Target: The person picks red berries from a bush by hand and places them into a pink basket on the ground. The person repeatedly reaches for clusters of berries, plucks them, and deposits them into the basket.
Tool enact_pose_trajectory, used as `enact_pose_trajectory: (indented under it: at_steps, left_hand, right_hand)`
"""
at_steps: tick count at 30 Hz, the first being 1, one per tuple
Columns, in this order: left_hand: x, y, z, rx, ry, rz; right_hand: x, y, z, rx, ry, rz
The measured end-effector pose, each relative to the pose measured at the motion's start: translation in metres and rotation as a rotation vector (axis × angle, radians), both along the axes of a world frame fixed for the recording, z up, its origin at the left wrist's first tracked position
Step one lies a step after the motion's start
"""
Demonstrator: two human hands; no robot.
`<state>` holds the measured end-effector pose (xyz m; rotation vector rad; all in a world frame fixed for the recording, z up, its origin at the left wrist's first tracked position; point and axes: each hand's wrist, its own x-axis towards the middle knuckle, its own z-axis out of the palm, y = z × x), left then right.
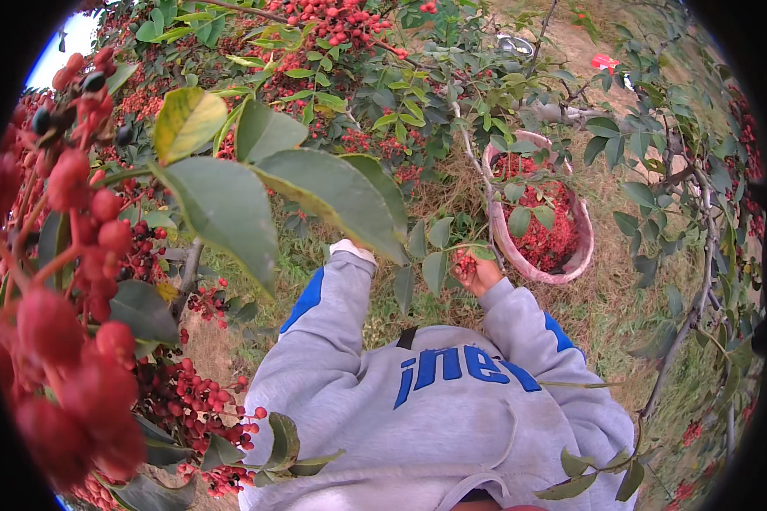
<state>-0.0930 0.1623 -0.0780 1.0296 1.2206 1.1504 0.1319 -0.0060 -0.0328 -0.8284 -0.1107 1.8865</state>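
My right hand [479,274] holds a small cluster of red berries [465,264] with a few green leaves, just left of a pink-rimmed basket [585,255]. That basket holds a heap of picked red berry clusters [543,223]. My left hand is mostly hidden behind large leaves [339,191]; only a white glove or wrapping [353,249] shows at the end of the grey sleeve, so what its fingers do cannot be seen. Large red berry clusters [70,358] hang very close to the view at the left.
Thin grey branches [703,274] with leaves run down the right side, and another branch [470,147] passes beside the basket's left rim. More berry clusters [339,22] hang at the top. Dry grass [613,319] covers the ground. A metal bowl-like object [514,46] and a red object [604,62] lie farther off.
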Motion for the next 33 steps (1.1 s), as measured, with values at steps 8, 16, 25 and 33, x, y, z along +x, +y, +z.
enact_pose_trajectory:
  at_steps: [8,16,25,33]
  left_hand:
    - [-0.012,0.032,-0.022,0.242,1.059,-0.148]
    - [-0.020,0.017,-0.020,0.776,0.898,-0.076]
    - [-0.038,-0.004,0.024,-0.064,0.155,-0.111]
    - [-0.046,0.032,0.020,-0.142,0.524,-0.137]
  right_hand:
    - [0.014,-0.015,0.019,0.131,0.161,0.010]
    - [0.031,-0.032,0.034,0.244,0.343,-0.066]
    - [0.031,-0.047,0.025,0.082,0.242,-0.332]
    - [0.041,-0.068,0.026,0.259,0.341,-0.098]
